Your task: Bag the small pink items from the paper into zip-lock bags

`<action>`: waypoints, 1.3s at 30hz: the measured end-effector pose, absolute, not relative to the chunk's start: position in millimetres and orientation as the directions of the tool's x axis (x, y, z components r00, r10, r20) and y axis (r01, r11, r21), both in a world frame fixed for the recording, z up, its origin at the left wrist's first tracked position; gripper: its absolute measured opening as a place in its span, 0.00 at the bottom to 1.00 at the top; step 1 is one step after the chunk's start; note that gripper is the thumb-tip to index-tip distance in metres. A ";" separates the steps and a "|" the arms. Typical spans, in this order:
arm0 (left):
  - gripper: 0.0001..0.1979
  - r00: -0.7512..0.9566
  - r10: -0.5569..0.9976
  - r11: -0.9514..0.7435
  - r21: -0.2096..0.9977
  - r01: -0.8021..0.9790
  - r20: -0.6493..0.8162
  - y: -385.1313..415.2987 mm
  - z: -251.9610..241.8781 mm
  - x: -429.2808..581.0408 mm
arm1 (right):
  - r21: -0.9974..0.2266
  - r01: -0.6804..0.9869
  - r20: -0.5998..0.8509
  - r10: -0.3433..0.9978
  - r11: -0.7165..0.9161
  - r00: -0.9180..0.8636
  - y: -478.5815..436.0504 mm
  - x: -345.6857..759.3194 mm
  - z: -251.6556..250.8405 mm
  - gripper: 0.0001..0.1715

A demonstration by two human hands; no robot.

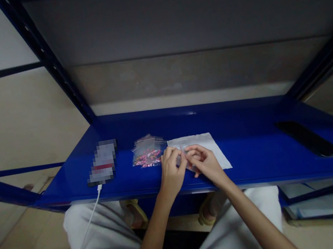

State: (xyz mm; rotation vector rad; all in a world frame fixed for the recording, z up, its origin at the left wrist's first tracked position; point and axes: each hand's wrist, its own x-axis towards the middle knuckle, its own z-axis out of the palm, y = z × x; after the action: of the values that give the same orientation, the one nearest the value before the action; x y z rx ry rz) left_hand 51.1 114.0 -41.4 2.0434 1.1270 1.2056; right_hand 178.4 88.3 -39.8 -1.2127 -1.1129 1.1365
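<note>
Both of my hands meet over the front edge of a white sheet of paper (215, 150). My left hand (171, 167) has its fingers bent and pinched on a small clear plastic bag (188, 166). From the other side, my right hand (204, 161) grips the same bag between thumb and fingers. The bag is largely covered by my fingers, and its contents cannot be made out. Just left of my left hand lies a pile of clear zip bags (148, 151) holding small pink and coloured pieces.
A blue metal shelf (244, 128) serves as the work surface, with blue uprights at both sides. On the left lies a phone (102, 161) with a white cable (90, 223) hanging off the front edge. A black phone-like slab (309, 138) lies at the right.
</note>
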 end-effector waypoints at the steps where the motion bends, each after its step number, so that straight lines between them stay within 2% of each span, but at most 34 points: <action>1: 0.08 0.258 0.850 -0.526 0.740 0.419 0.459 113.4 -41.3 51.3 | -0.999 -0.017 0.030 0.993 0.032 0.110 88.1 178.3 -40.7 0.19; 5: 0.06 0.246 0.853 -0.518 0.693 0.502 0.460 113.1 -42.7 53.0 | -0.995 0.088 0.057 0.991 0.047 0.118 86.9 178.2 -42.2 0.16; 10: 0.08 0.287 0.838 -0.540 0.637 0.549 0.463 112.7 -42.3 54.0 | -0.991 0.121 0.078 0.984 0.059 0.160 85.7 176.4 -40.8 0.14; 20: 0.10 0.111 0.806 -0.561 0.692 0.454 0.581 106.4 -37.1 49.6 | -0.997 0.074 0.041 0.952 0.019 0.304 84.6 177.2 -39.6 0.10; 25: 0.12 0.151 0.761 -0.616 0.629 0.474 0.631 94.7 -30.9 52.1 | -0.989 0.114 0.113 0.978 0.094 0.178 80.8 172.5 -41.7 0.12; 29: 0.12 0.170 0.693 -0.669 0.538 0.513 0.700 79.0 -16.4 47.5 | -0.991 0.094 0.101 0.994 0.098 0.037 74.7 165.2 -37.6 0.13; 32: 0.12 0.195 0.653 -0.699 0.483 0.527 0.732 69.6 -7.2 39.3 | -0.980 0.154 0.121 0.992 0.124 -0.032 69.2 162.1 -27.2 0.11; 34: 0.11 0.256 0.661 -0.711 0.481 0.512 0.705 65.4 -3.7 33.5 | -0.955 0.234 0.180 0.983 0.185 -0.043 65.6 161.2 -18.5 0.10; 36: 0.09 0.306 0.671 -0.712 0.471 0.522 0.676 61.3 -1.1 28.6 | -0.918 0.308 0.254 0.967 0.248 -0.020 62.1 160.3 -10.7 0.13; 39: 0.08 0.325 0.662 -0.701 0.405 0.587 0.675 52.8 4.8 25.0 | -0.897 0.336 0.303 0.953 0.288 -0.008 57.6 157.3 -3.4 0.18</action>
State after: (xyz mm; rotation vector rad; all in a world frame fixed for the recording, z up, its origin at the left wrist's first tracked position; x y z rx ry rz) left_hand 25.0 52.8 4.8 2.4860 1.1743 1.3326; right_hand 157.3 57.6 -3.4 -1.2311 -1.5457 0.7661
